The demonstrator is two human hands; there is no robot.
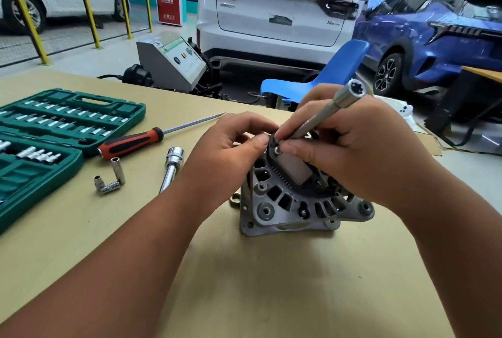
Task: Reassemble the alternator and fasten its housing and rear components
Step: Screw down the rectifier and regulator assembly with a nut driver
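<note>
Left hand [231,147]: forearm enters from lower left; fingers curled, thumb and forefinger pinching the edge of the black cover [273,161], just left of the right grip.
Right hand [361,152]: forearm enters from lower right; fingertips pinch the socket driver [326,109] low, its shaft slanting up past the knuckles.

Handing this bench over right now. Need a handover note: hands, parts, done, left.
Left hand: pinches the black plate on top of the alternator, steadying it.
Right hand: grips the socket bar, tip down by a screw in the plate.
Alternator stands on the table; housing halves are together, one housing bolt seated in front.
Screwdriver, extension and loose sockets lie to its left, by the open case.
Left: drive that screw home; the hands hide the other plate fasteners, so check them.
</note>
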